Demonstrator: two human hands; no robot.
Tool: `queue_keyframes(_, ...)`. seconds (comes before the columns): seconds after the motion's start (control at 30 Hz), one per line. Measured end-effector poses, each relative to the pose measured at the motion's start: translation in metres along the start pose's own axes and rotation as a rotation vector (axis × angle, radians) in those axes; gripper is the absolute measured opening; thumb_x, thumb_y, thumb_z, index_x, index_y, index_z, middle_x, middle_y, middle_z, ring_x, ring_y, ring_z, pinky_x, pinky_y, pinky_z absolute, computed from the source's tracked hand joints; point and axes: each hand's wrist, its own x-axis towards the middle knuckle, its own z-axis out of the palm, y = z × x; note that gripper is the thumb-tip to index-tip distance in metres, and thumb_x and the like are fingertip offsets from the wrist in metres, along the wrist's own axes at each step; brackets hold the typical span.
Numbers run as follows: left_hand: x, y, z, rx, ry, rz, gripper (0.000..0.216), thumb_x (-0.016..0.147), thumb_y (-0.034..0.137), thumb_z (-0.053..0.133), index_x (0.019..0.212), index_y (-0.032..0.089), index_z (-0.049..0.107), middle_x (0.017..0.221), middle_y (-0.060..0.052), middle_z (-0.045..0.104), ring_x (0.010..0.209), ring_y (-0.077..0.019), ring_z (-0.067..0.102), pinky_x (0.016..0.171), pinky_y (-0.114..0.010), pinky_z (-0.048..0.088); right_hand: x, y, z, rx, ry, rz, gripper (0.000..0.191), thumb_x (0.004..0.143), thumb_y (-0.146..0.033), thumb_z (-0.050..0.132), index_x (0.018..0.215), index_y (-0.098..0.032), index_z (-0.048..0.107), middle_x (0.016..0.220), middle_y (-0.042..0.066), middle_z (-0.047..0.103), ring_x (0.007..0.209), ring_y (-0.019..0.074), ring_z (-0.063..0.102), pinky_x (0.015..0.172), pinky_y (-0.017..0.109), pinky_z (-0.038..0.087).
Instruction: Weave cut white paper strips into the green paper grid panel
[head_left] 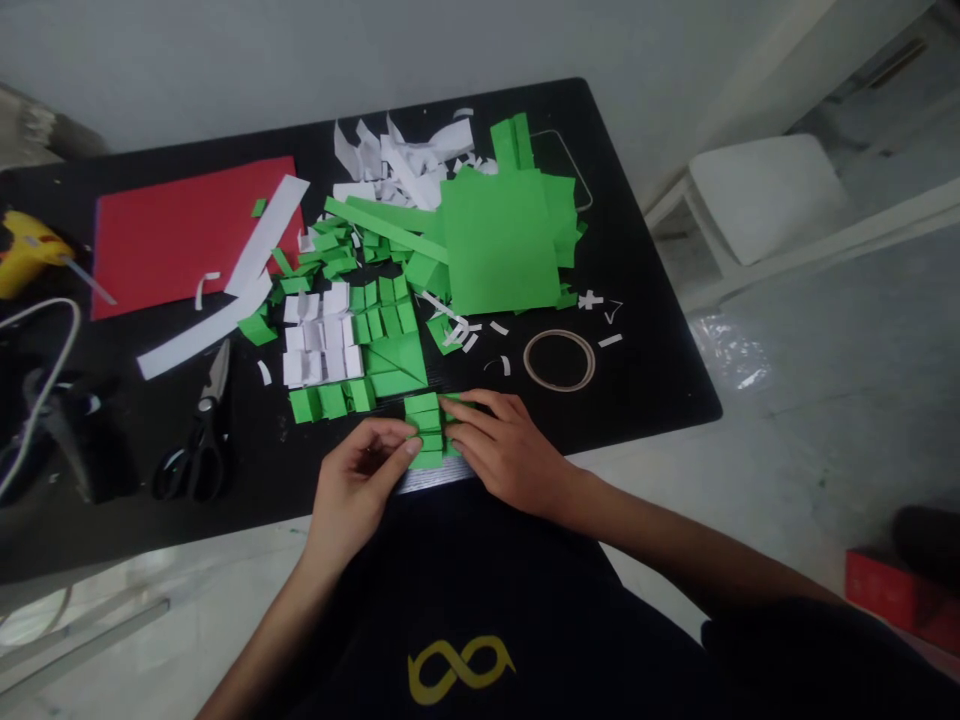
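Note:
Both hands work at the near edge of a black table [645,330]. My left hand [360,480] is curled, its fingertips pinching the left side of a small stack of folded green paper pieces [426,425]. My right hand [502,445] lies over the stack's right side, fingers bent and pressing on it. Just behind them lie rows of folded green pieces [382,320] and folded white pieces [322,340].
A pile of green paper sheets [502,240] and white scraps [405,160] lies at the back. A red sheet [187,230], white strips [217,320], black scissors [199,440], a tape ring [559,360] and a yellow glue gun [26,250] are on the table. A white chair [757,195] stands right.

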Motion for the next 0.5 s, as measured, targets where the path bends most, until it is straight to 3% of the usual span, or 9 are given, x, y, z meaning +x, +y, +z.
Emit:
queue_keyframes(0.27, 0.0032, -0.0012, 0.0031, -0.039, -0.005, -0.067, 0.030, 0.081, 0.039, 0.084, 0.101, 0.021, 0.071, 0.082, -0.001, 0.068, 0.076, -0.0158, 0.066, 0.061, -0.024, 0.058, -0.0023, 0.0023, 0.0002, 0.004, 0.007, -0.012, 0.026, 0.108, -0.016, 0.051, 0.122, -0.018, 0.072, 0.149, 0.012, 0.065, 0.135, 0.0272, 0.058, 0.105, 0.045, 0.040)
queue_keyframes(0.5, 0.0034, 0.0047, 0.0066, 0.076, 0.060, -0.049, 0.026, 0.081, 0.038, 0.082, 0.099, 0.021, 0.074, 0.085, -0.002, 0.072, 0.069, -0.0141, 0.063, 0.055, -0.023, 0.049, -0.0034, 0.0028, 0.0015, -0.004, 0.028, -0.006, 0.028, 0.110, -0.019, 0.047, 0.122, -0.020, 0.071, 0.147, 0.011, 0.066, 0.135, 0.0250, 0.059, 0.106, 0.043, 0.037)
